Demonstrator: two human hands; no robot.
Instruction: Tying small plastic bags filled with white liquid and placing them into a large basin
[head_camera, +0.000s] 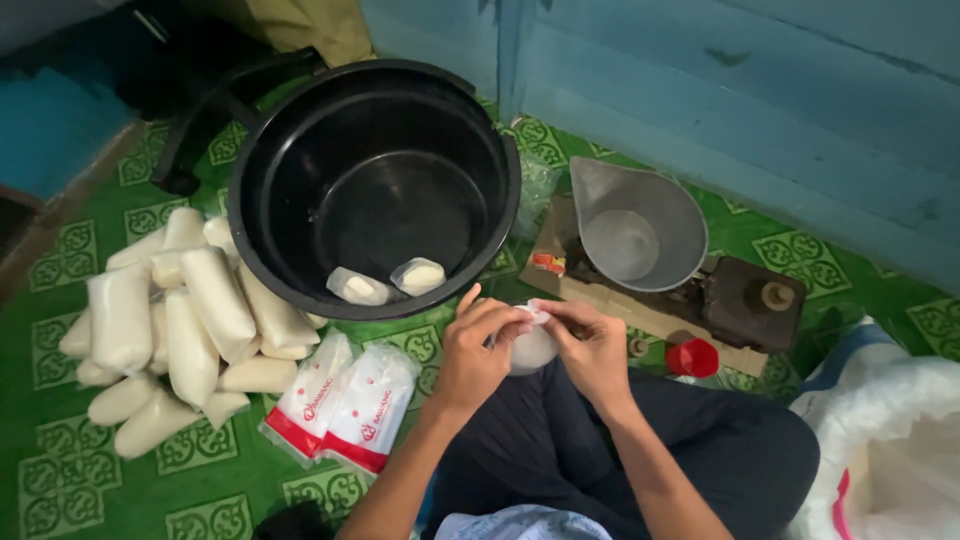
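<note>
Both hands' grip on bag (530, 348), tub (250, 215) nearby

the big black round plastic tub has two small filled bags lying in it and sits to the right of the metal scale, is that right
Not quite. The head view shows the big black round plastic tub to the left of the grey metal scale, not the right. Two small white filled bags do lie in its bottom.

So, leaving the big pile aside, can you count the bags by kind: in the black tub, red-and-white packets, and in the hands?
Small white bags in the black tub: 2
Red-and-white packets on the floor: 2
White bag between left hand and right hand: 1
Total: 5
</note>
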